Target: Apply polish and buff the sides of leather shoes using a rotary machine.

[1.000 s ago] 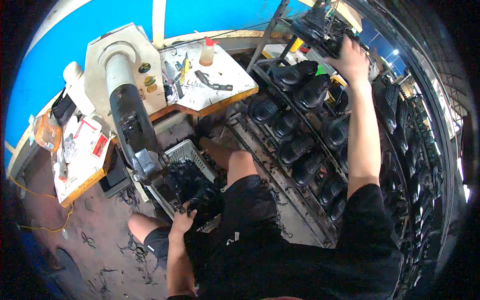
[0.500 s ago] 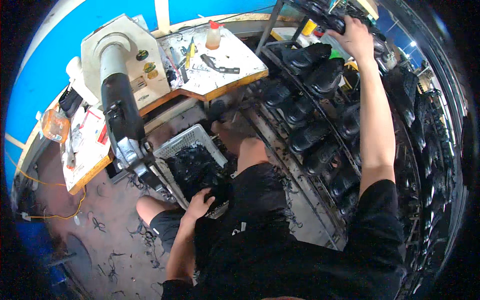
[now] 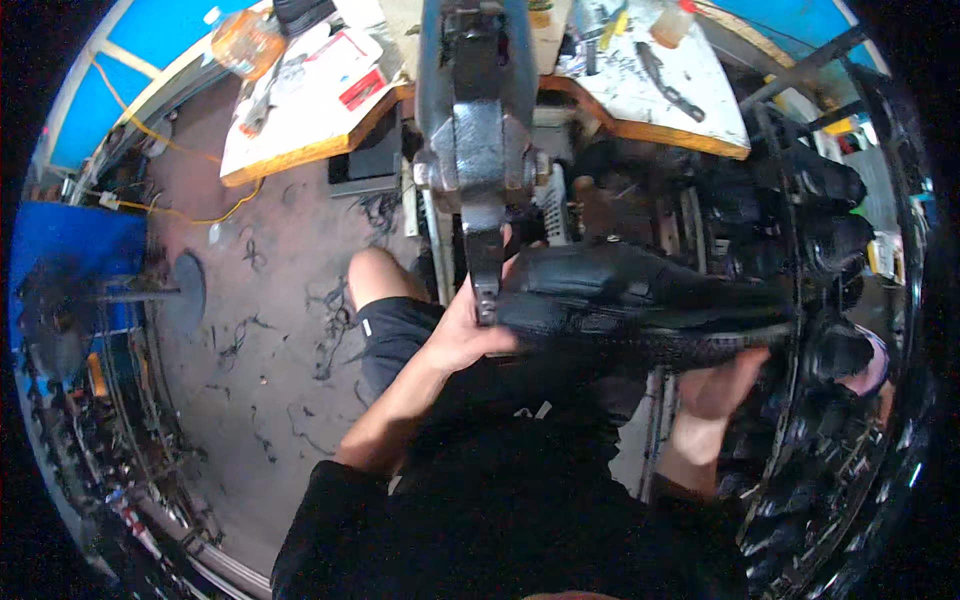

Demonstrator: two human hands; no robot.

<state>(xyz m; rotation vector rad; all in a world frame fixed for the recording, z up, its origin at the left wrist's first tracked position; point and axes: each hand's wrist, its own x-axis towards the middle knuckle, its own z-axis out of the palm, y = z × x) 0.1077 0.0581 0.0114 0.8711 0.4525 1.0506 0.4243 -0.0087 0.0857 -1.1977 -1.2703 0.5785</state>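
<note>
A black leather shoe (image 3: 620, 285) lies sideways across my lap, its sole edge toward me and its toe to the right. My left hand (image 3: 462, 338) grips the shoe's left end, thumb toward me, right beside the narrow metal tip of a machine arm (image 3: 482, 150). Part of that hand's fingers is hidden behind the tip and the shoe. At the other end, my right hand (image 3: 712, 388) holds the shoe from below along its sole; motion smears its fingers.
A white worktable (image 3: 690, 75) with tools and bottles stands ahead, around the machine. To the right is a rack of black shoes (image 3: 825, 180). Below the machine, a grey basket (image 3: 553, 205) shows partly. Dark scraps (image 3: 235, 340) litter the floor at left.
My right hand has come down from the rack with a shoe. My left hand has left the basket and now holds the shoe too. The view has swung left.
</note>
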